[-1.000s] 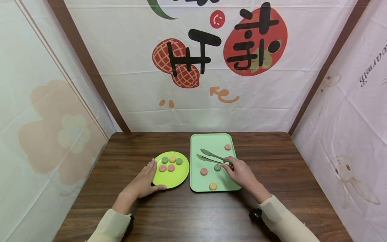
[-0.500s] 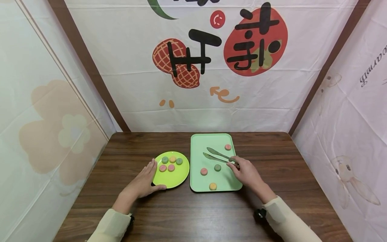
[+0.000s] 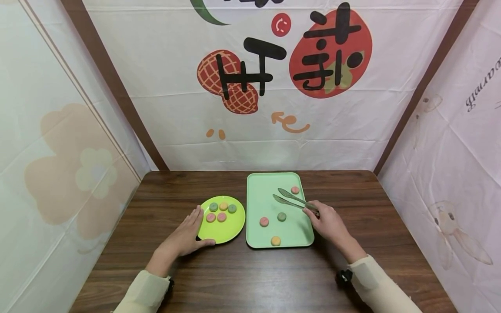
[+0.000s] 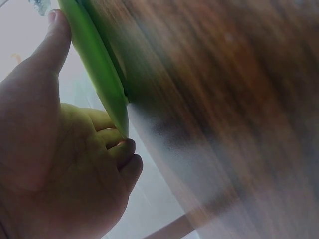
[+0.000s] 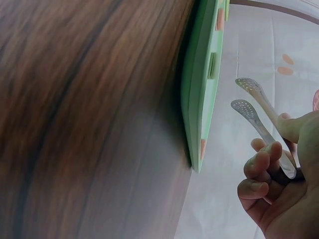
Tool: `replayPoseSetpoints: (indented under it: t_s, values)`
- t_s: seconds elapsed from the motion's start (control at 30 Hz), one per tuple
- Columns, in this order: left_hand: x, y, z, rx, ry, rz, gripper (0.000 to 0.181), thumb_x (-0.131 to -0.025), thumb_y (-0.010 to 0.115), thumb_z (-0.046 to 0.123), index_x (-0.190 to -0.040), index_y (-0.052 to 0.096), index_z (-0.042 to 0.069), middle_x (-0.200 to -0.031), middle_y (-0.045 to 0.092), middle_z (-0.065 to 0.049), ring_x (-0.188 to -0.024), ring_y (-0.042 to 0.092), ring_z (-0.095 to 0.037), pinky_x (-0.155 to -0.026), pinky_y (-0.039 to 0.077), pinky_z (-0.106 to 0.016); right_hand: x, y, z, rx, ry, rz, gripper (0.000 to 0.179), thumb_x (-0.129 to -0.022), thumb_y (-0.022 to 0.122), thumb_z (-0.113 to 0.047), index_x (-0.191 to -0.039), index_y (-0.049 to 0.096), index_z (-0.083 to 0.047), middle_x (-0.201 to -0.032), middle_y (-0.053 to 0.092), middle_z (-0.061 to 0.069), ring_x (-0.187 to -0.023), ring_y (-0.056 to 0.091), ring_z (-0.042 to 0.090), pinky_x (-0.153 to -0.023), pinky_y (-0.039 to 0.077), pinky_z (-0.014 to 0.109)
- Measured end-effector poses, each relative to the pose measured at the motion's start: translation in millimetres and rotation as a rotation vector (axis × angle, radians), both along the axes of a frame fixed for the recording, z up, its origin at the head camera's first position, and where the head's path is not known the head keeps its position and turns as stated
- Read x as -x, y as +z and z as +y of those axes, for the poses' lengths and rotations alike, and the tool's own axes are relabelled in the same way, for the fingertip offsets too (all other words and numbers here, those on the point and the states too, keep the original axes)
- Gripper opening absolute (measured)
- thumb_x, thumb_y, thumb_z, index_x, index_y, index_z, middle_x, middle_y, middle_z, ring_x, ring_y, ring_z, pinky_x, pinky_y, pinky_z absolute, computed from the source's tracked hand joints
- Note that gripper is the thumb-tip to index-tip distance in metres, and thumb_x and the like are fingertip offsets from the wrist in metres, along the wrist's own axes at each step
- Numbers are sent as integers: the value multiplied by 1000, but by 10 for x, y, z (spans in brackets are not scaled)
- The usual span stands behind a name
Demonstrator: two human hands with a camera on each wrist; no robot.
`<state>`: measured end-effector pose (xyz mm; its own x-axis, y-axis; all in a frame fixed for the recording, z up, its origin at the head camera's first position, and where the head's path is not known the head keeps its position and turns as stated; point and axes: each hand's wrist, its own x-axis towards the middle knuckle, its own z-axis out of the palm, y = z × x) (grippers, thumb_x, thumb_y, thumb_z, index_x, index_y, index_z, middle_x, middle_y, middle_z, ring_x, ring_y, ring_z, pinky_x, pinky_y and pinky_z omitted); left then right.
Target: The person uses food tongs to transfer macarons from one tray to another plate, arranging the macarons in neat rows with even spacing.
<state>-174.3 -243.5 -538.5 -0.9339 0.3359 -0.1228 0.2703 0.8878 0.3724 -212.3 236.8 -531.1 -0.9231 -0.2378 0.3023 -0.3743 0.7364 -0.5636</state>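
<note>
My left hand [image 3: 184,234] rests at the left rim of a yellow-green plate [image 3: 231,232], fingers straight along the edge and thumb at the front. On that plate lie several macarons: green [image 3: 213,207], yellow [image 3: 223,206] and pink [image 3: 211,217]. My right hand [image 3: 328,221] holds metal tongs [image 5: 254,117] with perforated tips, spread apart and with nothing between them. The tips hover over the mint tray [image 3: 256,187], just left of a pink macaron [image 3: 295,190]. Another pink macaron [image 3: 264,221], a green macaron [image 3: 282,216] and a yellow macaron [image 3: 275,241] also lie on the tray.
Plate and tray stand side by side on a dark wood table [image 3: 352,195], a narrow gap between them. A white printed cloth [image 3: 164,108] hangs behind the table's far edge, with further cloth walls on both sides.
My right hand has moved to the right with the spread tongs, bringing their tips closer to the pink macaron at the back right. The left hand, plate and macarons have stayed put.
</note>
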Motion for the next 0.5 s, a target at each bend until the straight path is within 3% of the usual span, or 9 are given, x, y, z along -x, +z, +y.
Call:
replayPoseSetpoints:
  t_s: [0.5]
  values:
    - [3,12,-5,-4,-1,-5,121,-95,72,67,-166,15,-14,-175,9,-33,-163,15,-46,-131,21,-61,25,16,208,14,-50,-90,36,-109,67,-32,-130,70,-4,-77,62,-1,-59,49,15,-54,42,33]
